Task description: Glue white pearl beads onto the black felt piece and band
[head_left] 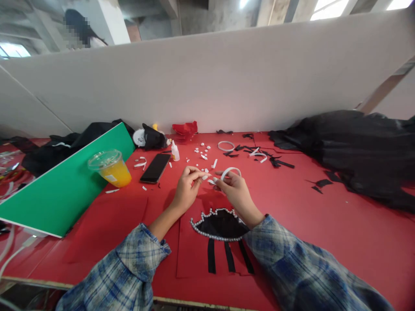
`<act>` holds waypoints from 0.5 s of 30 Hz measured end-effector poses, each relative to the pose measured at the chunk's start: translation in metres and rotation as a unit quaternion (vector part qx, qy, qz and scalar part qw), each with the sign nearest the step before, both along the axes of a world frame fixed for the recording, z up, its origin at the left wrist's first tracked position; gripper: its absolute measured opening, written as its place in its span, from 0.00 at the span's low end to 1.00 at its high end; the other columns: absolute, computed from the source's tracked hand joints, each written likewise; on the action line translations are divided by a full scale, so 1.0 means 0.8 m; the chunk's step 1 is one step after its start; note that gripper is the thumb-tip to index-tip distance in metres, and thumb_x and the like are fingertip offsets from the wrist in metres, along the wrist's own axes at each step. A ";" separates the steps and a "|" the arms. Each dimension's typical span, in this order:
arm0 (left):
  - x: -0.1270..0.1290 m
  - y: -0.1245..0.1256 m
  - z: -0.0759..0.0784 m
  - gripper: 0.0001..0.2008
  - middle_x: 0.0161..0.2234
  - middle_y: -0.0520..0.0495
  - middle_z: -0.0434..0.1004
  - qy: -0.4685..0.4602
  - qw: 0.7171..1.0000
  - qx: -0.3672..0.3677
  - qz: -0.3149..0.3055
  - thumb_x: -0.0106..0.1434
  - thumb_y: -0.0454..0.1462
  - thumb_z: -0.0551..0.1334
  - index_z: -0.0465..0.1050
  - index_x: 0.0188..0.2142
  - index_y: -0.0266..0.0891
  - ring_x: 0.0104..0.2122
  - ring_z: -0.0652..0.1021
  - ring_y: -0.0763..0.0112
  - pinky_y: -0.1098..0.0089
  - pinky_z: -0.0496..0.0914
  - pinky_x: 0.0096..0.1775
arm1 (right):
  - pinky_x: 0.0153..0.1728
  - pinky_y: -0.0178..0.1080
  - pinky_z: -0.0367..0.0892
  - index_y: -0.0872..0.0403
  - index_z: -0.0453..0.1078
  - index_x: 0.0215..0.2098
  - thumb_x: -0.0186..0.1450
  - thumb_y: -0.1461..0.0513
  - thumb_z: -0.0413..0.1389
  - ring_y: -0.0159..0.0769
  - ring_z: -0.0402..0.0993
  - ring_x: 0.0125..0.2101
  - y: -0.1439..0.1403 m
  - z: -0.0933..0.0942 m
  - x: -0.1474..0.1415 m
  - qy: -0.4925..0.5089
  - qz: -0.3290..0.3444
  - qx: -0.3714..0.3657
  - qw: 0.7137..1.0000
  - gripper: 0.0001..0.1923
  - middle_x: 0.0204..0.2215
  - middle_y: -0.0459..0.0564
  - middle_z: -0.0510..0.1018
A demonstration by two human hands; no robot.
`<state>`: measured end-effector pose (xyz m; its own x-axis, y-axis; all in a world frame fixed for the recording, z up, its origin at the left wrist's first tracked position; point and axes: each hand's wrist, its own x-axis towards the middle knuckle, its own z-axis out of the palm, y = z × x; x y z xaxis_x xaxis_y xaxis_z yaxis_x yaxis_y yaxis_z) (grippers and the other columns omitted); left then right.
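Moderately bright, diffuse light. Windows [330, 9] top right overexposed; window [14, 49] top left glaring too. Ceiling light [243, 3] washed out. Soft, faint shadows on table [324, 242]. Dull sheen on black sheeting [353, 151]. Wide-angle stretch at edges; background head [77, 28] pixelated. Detail at fingers [193, 176] slightly soft.

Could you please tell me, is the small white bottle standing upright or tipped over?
Upright: the small white bottle has its nozzle pointing up and its base on the red tabletop. Whether it is capped, I cannot tell.
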<state>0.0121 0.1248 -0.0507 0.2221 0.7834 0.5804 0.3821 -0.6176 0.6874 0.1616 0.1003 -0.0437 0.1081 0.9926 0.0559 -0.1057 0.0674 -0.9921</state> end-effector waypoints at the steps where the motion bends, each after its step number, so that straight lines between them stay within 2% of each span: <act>1: 0.000 0.000 0.000 0.11 0.34 0.47 0.65 -0.002 1.000 0.004 0.008 0.64 0.39 0.56 0.76 0.37 0.40 0.37 0.72 0.71 0.69 0.68 0.42 | 0.31 0.38 0.69 0.56 0.67 0.35 0.52 0.57 0.60 0.33 0.73 0.24 0.000 0.000 0.000 -0.001 -0.004 -0.001 1.000 0.15 0.20 0.43 0.74; 8: 0.005 0.000 -0.010 0.13 0.34 0.47 0.65 -0.019 0.999 -0.049 0.002 0.64 0.43 0.56 0.76 0.36 0.38 0.36 0.71 0.70 0.69 0.67 0.42 | 0.30 0.37 0.70 0.56 0.67 0.36 0.52 0.58 0.60 0.33 0.74 0.25 -0.004 0.003 -0.002 0.022 0.002 -0.010 1.000 0.15 0.21 0.44 0.75; 15: 0.006 0.001 -0.013 0.12 0.34 0.47 0.65 -0.014 0.998 -0.066 -0.003 0.63 0.42 0.57 0.76 0.36 0.38 0.37 0.71 0.69 0.69 0.67 0.41 | 0.31 0.36 0.70 0.57 0.67 0.38 0.53 0.61 0.58 0.31 0.74 0.24 -0.005 0.005 -0.003 0.040 -0.003 -0.012 0.999 0.15 0.22 0.44 0.75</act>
